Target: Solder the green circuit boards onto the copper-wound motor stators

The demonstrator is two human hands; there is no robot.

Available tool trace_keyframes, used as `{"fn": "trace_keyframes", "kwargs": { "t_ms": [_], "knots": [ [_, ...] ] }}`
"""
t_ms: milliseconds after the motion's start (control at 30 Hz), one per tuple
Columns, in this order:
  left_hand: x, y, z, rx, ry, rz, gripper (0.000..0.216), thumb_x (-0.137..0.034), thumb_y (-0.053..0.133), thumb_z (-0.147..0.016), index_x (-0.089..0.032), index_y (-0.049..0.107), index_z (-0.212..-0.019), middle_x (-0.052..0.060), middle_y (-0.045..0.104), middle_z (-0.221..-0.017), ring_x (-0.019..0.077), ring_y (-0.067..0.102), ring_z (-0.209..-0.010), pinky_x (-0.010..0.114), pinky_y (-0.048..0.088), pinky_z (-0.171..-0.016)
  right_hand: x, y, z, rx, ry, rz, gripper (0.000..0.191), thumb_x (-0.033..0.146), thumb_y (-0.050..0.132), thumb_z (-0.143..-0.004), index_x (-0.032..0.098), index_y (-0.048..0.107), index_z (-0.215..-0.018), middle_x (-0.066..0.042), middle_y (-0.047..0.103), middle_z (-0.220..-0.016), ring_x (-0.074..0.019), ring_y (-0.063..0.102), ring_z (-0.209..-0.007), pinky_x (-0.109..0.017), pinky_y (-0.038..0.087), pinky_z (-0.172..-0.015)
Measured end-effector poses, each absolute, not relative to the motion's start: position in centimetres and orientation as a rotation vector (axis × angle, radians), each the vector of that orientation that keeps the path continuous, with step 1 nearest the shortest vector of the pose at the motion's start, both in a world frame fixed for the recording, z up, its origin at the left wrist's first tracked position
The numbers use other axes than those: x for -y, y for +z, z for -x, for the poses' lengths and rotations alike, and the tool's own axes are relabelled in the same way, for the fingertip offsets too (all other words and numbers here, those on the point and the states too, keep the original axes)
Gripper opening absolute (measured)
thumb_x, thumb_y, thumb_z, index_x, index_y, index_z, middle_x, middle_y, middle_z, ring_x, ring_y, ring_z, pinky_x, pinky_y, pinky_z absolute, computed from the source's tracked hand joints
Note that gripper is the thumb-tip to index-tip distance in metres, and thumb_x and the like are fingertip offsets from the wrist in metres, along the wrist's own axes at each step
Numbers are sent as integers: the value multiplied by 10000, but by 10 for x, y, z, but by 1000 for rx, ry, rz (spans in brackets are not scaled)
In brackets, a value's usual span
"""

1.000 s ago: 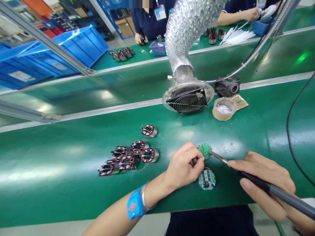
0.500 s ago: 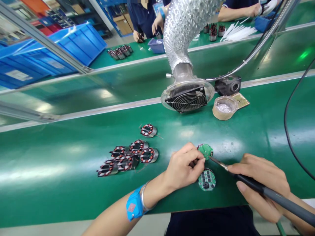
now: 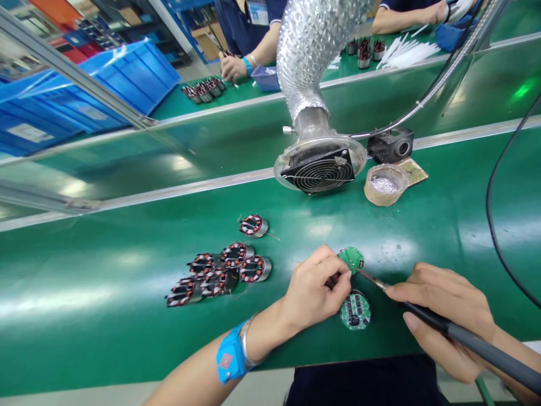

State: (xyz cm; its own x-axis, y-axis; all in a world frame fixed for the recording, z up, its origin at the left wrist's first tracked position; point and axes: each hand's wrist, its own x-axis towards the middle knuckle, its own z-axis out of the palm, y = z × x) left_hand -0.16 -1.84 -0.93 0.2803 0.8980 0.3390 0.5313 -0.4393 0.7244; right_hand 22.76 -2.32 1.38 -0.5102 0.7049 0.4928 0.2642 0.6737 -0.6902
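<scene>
My left hand (image 3: 319, 285) is closed, thumb and fingertips pinched at the lower left edge of a round green circuit board (image 3: 350, 260). Its fingers hide part of that edge. In my right hand (image 3: 448, 318) is a soldering iron (image 3: 439, 321), gripped like a pen. The iron's tip meets the board's lower rim, close to my left fingertips; exact contact is too small to tell. Just below lies a second round board (image 3: 355, 310), its dark components facing up. A blue wrist strap (image 3: 231, 352) circles my left wrist.
Several wound motor stators (image 3: 220, 276) stand to the left. An extraction hose with a fan (image 3: 319, 169) hangs beyond my hands. Behind the board are a round tub of shiny metal bits (image 3: 385, 183) and a black holder (image 3: 391, 146). Co-workers sit across the bench by blue bins (image 3: 127, 76).
My hands keep nearly the same pose, the iron tip staying at the board's rim. Across the bench, a co-worker's hands have come together beside the group of stators.
</scene>
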Motion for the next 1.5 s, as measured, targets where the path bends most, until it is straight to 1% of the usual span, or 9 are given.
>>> {"fn": "trace_keyframes", "kwargs": {
  "t_ms": [367, 567, 633, 700, 800, 933, 1100, 1333, 1500],
  "knots": [
    [19, -10, 1, -1322, 1004, -2111, 98, -89, 578, -782, -153, 617, -718, 1, 550, -696, 69, 527, -558, 166, 438, -515, 21, 25, -228, 2059, 653, 730, 323, 46, 502, -773, 118, 634, -1059, -50, 583, -729, -144, 529, -580, -300, 436, -498],
    [20, -11, -1, -1333, 978, -2112, 105, -95, 565, -792, -159, 607, -721, 2, 546, -700, 78, 532, -574, 179, 442, -534, 5, 16, -224, 2050, 492, 766, 401, 63, 532, -857, 177, 556, -1241, -29, 640, -777, -141, 599, -641, -271, 504, -573],
    [20, -10, -2, -1335, 973, -2111, 103, -104, 562, -801, -161, 606, -728, 2, 541, -701, 80, 531, -573, 183, 444, -535, -6, 10, -215, 2077, 496, 740, 352, 47, 541, -870, 190, 571, -1190, -28, 665, -803, -134, 623, -675, -261, 524, -631],
    [19, -8, 1, -1314, 975, -2102, 98, -115, 562, -813, -160, 605, -737, 4, 540, -706, 82, 533, -575, 186, 453, -538, -18, 5, -205, 2153, 548, 685, 277, 65, 566, -858, 188, 586, -1106, -65, 692, -929, -168, 654, -832, -305, 544, -758],
    [13, -4, 15, -1174, 926, -2097, 73, -127, 568, -836, -157, 633, -848, 27, 581, -768, 101, 568, -637, 203, 492, -592, -30, -1, -195, 2249, 667, 613, 262, 78, 560, -823, 180, 581, -1063, -104, 674, -1089, -208, 625, -1024, -369, 533, -873],
    [6, -6, 37, -925, 827, -2220, 199, -137, 590, -873, -194, 664, -1048, 43, 645, -868, 118, 612, -748, 213, 505, -675, -33, -9, -193, 2248, 742, 606, 325, 47, 533, -807, 186, 563, -1099, -100, 663, -1132, -188, 619, -1011, -355, 541, -860],
    [7, -11, 28, -953, 874, -2110, 81, -233, 659, -853, -202, 732, -869, 1, 568, -723, 76, 511, -576, 190, 422, -552, -29, -17, -197, 2218, 757, 624, 387, 46, 549, -805, 187, 534, -1165, -102, 651, -1159, -205, 611, -1048, -383, 535, -900],
    [-5, -3, 2, -1176, 804, -1313, 86, -178, 640, -719, -127, 618, -653, -37, 462, -626, 54, 364, -511, 184, 318, -491, -30, -17, -196, 2225, 799, 705, 460, 49, 562, -782, 199, 512, -1213, -87, 660, -1122, -222, 606, -1055, -404, 529, -911],
    [-10, -3, 1, -1200, 740, -1203, 113, -179, 658, -685, -127, 594, -610, -46, 446, -586, 53, 338, -512, 186, 288, -489, -32, -6, -191, 2181, 812, 702, 420, 57, 555, -792, 207, 525, -1184, -73, 656, -1101, -208, 596, -1036, -371, 522, -877]
  ]
}}
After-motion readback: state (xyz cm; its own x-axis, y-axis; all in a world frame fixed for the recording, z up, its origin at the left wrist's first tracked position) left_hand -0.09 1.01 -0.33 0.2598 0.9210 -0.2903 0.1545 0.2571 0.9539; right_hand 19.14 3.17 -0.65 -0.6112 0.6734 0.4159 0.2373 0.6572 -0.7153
